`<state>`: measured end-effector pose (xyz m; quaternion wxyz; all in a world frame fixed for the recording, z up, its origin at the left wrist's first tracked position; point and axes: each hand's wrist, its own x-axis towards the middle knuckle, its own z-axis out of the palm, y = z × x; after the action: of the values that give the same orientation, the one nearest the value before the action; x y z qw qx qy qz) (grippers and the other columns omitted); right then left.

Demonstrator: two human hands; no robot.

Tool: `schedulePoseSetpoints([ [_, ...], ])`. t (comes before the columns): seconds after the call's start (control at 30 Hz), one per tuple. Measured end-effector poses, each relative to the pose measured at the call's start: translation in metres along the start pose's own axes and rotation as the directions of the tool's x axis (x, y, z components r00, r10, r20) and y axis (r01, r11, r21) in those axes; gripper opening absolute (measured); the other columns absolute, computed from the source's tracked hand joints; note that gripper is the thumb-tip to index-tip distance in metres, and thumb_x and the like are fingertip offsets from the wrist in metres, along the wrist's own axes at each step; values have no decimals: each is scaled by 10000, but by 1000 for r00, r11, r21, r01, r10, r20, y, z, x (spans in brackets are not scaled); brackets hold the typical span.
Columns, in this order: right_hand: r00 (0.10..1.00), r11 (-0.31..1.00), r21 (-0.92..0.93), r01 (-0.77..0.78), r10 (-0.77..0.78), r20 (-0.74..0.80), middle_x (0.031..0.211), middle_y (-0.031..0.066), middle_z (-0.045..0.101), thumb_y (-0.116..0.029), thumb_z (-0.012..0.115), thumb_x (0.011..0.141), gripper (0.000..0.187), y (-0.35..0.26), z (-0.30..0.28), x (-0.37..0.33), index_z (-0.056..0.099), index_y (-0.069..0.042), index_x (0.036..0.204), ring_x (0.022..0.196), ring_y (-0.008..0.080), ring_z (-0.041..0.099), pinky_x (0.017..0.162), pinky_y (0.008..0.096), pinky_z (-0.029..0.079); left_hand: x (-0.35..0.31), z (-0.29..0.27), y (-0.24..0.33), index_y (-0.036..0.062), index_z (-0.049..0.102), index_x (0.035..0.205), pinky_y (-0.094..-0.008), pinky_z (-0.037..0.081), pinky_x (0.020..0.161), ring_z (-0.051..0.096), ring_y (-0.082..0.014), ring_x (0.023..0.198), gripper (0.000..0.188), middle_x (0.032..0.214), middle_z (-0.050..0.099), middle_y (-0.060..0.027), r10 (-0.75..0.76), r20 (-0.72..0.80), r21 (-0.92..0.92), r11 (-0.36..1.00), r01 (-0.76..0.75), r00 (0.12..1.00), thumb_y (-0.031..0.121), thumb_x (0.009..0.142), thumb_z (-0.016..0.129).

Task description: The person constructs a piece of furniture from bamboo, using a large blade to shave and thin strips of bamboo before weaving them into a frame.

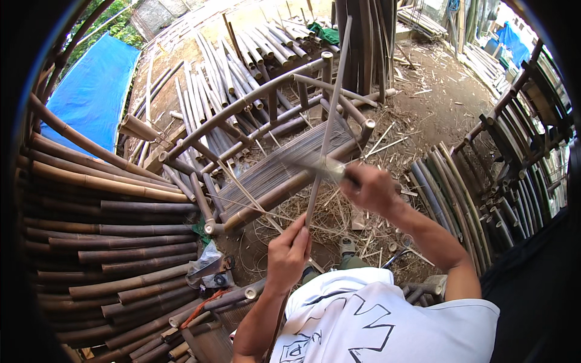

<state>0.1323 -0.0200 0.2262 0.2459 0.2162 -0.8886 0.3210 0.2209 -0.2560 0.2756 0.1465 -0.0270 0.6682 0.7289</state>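
Note:
My left hand (288, 253) is closed around the lower part of a long, thin bamboo strip (336, 91), which slants up and slightly to the right. In my right hand (374, 189) is a knife (315, 167); its blade is smeared by motion and crosses the strip above my left hand. Whether the blade touches the strip I cannot tell. Just beyond both hands stands a bamboo bench (275, 198) with a slatted seat and round poles for its frame. A second thin strip (251, 198) leans across the bench's front rail, its lower end near my left hand.
Dark bamboo poles (145, 254) are stacked at the left, near a blue tarp (91, 91). Cut bamboo lengths (260, 45) lie beyond the bench. Shavings (339, 224) litter the ground by my feet. More bamboo poles (451, 202) stand at the right. A plastic bag (209, 260) rests at lower left.

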Motion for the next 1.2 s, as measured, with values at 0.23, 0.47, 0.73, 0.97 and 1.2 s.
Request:
schedulePoseSetpoints([
  [0.23, 912, 900, -166, -403, 409, 5, 635, 124, 654, -734, 438, 896, 696, 73, -49, 20, 647, -71, 930, 541, 241, 661, 490, 404, 523, -68, -30, -41, -40, 560, 1319, -185, 290, 420, 403, -37, 477, 356, 647, 535, -1, -17, -8, 74, 997, 17, 1000, 40, 976, 509],
  [0.47, 887, 877, -155, -454, 462, 14, 558, -20, 494, -741, 354, 919, 670, 135, -79, 14, 571, -113, 837, 381, 83, 406, 321, 323, 377, -129, -65, -71, -70, 616, 1230, -219, 365, 470, 474, -79, 509, 329, 685, 588, -34, 1, -41, 163, 987, 6, 999, 29, 928, 537],
  [0.73, 759, 764, -22, -645, 636, -139, 514, -31, 473, -695, 423, 935, 658, 217, -135, 23, 619, -86, 780, 392, 116, 437, 371, 291, 333, -194, -78, -101, -94, 674, 942, -357, 465, 539, 593, -302, 629, 186, 775, 666, -170, 257, -194, 483, 865, -135, 947, 36, 883, 554],
  [0.97, 599, 349, 714, -607, 792, 122, 706, 21, 574, -540, 638, 906, 599, 194, -112, 37, 582, 14, 1129, 470, 63, 489, 407, 231, 416, -155, -70, -86, -50, 658, 1161, -259, 432, 536, 544, -138, 549, 311, 697, 619, -73, 80, -141, 547, 837, 10, 987, 64, 886, 567],
  [1.2, 520, 258, 919, -297, 851, -71, 798, 43, 641, -190, 698, 920, 223, 138, -24, 55, 650, -20, 1056, 498, 60, 536, 420, 201, 429, -106, -116, -75, -2, 692, 1035, -297, 508, 614, 662, -181, 647, 239, 723, 668, -117, -179, -18, 613, 775, 152, 984, 205, 924, 648],
])
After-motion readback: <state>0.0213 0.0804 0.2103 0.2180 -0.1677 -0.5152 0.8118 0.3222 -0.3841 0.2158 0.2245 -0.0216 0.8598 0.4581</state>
